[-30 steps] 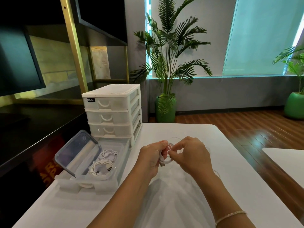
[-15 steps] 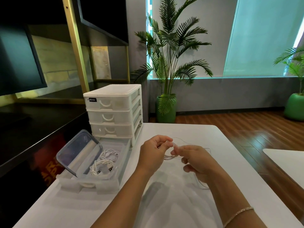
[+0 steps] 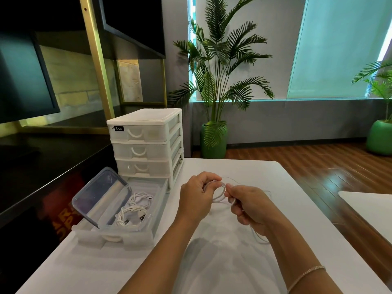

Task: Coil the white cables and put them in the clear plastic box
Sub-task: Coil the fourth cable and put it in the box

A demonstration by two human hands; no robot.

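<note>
head view: both hands' fingers [image 3: 214, 181] pinch a blurred white cable [image 3: 220, 195], its tail half-hidden.

Bare forearms, a thin sparkly bracelet [image 3: 305, 276] (right wrist) the only adornment.

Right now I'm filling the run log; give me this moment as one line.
step: coiling | left hand: holds white cable loop | right hand: grips same cable | clear plastic box: open, coiled cables inside
</note>
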